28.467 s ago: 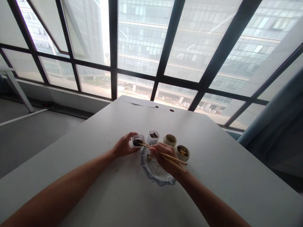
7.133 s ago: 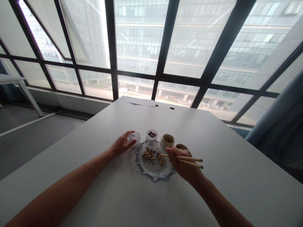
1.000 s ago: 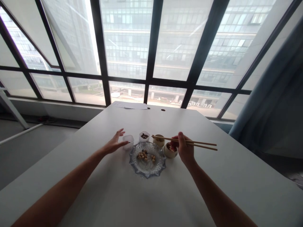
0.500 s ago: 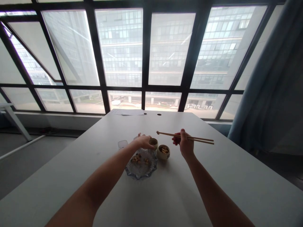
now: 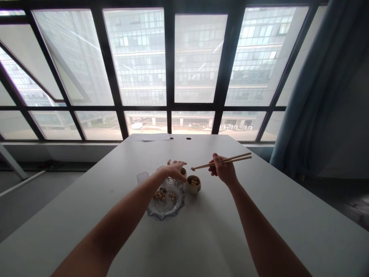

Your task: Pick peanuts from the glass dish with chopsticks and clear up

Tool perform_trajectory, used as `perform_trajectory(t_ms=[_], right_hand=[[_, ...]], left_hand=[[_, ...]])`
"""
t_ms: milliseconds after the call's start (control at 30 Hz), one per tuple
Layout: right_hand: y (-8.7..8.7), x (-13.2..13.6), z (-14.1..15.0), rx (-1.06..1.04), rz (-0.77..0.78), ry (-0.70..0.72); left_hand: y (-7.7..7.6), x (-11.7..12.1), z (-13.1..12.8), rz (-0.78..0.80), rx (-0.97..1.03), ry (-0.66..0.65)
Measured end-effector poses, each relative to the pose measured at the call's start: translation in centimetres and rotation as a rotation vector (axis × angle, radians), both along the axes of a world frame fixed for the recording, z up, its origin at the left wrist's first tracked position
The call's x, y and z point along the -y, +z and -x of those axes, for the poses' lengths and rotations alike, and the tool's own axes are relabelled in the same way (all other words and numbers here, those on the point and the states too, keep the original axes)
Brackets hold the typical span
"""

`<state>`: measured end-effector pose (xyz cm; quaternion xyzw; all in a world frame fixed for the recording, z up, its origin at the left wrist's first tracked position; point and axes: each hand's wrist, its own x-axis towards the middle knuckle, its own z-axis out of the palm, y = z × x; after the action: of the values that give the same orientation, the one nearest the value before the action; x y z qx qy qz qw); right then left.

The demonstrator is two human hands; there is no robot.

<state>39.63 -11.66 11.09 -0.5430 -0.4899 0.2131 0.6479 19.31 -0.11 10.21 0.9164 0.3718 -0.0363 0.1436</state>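
Observation:
My right hand [image 5: 222,169] is closed around a pair of wooden chopsticks [image 5: 230,160], held above the table with the tips pointing left over a small tan bowl of nuts [image 5: 193,184]. My left hand [image 5: 173,169] reaches across with fingers curved over a second tan bowl [image 5: 183,172], which it mostly hides; I cannot make out whether it grips it. A scalloped glass dish [image 5: 165,201] with several nuts sits just below that hand. An empty small white cup [image 5: 142,177] stands to the left.
All of this rests on a white table [image 5: 201,231]. Paper sheets [image 5: 150,137] and two round cable holes [image 5: 188,138] lie at its far edge. Large dark-framed windows fill the background, and a blue curtain [image 5: 311,84] hangs at the right.
My left hand left the empty white cup and crossed right over the far tan bowl. The chopsticks rose from the bowls and now tilt up to the right. The view turned leftward.

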Motion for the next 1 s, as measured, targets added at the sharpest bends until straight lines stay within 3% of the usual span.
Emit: perform_trajectory(t_ms=[167,300,467,600,700,833,1000], right_hand=[[1.0,0.8,-0.2,0.128,0.043,0.036],[1.0,1.1,0.1,0.179,0.080,0.071],[0.9,1.1,0.7,0.253,0.077,0.145],[1.0,1.3,2.3,0.255,0.021,0.141],[0.9,1.7,4.1,0.203,0.066,0.296],[-0.1,1.9,6.7,0.319,0.215,0.536],[-2.6,1.0,8.6,0.363,0.163,0.561]], left_hand=[[-0.8,2.0,-1.3,-0.002,0.009,-0.174],[-1.5,2.6,-1.8,-0.053,0.078,-0.191],[-0.8,2.8,-0.6,-0.091,0.112,-0.209],[-0.5,2.8,3.4,-0.202,0.306,-0.113],[-1.2,2.3,8.3,-0.372,0.465,0.063],[-3.2,1.1,14.8,-0.472,0.609,0.272],[-6.4,0.2,18.8,-0.380,0.717,0.330]])
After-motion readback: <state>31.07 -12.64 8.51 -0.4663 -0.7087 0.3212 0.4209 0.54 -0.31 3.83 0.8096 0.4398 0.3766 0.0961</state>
